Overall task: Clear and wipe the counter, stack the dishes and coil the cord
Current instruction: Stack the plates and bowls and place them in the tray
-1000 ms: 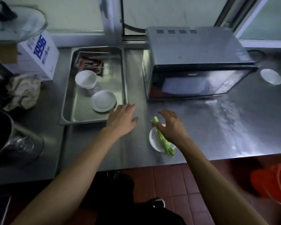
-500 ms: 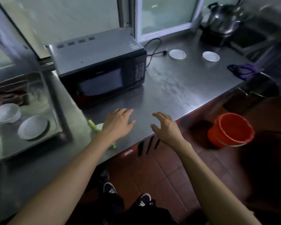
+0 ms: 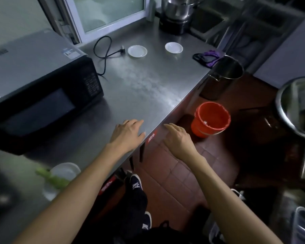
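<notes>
We are early in the job, by our reckoning; our left hand (image 3: 128,133) lies flat and released on the steel worktop (image 3: 148,88) near its front edge, and our right hand (image 3: 177,138) hangs past that edge over the tiled floor, fingers relaxed and holding nothing. Two small white dishes, the nearer saucer (image 3: 137,51) and the farther saucer (image 3: 173,47), sit apart from each other at the back of the worktop, not stacked; the black cord (image 3: 104,55) from the microwave (image 3: 40,85) sprawls loose beside the nearer saucer, its plug just short of it, not coiled. A third plate (image 3: 65,171) with green stalks (image 3: 51,178) on it waits near the front edge to our left, blurred. Purple-and-black gloves (image 3: 207,57), as far as we can tell, lie at the far corner. No cloth is in either hand, so wiping looks not yet begun; clearing, stacking and coiling all seem left to do. A red bucket (image 3: 211,118) stands on the floor below.
</notes>
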`<state>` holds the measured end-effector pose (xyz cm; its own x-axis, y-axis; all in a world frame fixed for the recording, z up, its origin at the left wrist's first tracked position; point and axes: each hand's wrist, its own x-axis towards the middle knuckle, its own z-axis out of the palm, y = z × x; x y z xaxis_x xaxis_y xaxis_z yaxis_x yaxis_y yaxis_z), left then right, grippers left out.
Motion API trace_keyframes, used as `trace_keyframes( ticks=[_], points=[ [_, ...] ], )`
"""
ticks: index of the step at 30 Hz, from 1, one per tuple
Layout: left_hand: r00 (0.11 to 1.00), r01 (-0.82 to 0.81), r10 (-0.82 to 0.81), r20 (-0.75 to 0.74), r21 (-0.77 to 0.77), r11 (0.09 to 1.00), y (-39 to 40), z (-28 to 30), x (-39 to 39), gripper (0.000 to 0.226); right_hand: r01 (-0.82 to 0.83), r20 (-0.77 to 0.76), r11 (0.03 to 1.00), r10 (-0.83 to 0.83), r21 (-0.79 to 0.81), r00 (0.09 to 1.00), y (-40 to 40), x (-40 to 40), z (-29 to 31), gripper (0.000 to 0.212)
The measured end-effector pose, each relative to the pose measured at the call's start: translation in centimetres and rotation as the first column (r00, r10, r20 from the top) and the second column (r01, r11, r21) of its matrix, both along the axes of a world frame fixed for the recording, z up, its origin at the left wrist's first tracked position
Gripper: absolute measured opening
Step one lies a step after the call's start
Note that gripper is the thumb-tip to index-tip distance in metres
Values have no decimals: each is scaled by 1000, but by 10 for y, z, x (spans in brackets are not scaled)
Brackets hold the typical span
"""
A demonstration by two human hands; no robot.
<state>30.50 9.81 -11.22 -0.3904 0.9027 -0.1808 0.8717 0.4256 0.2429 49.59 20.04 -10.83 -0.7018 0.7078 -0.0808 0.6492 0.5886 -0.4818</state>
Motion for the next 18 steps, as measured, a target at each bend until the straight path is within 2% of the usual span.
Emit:
trace_keyframes(
  ticks=[8, 18],
  points=[
    [996, -46, 41, 79, 69, 997, 89, -2, -63, 57, -1, 118, 1000, -2, 24, 993, 76, -45, 0, 55],
    [991, 97, -100, 90, 44, 994, 180, -12, -77, 57, 91, 145, 992, -103, 87, 984, 143, -56, -2, 53]
  ],
)
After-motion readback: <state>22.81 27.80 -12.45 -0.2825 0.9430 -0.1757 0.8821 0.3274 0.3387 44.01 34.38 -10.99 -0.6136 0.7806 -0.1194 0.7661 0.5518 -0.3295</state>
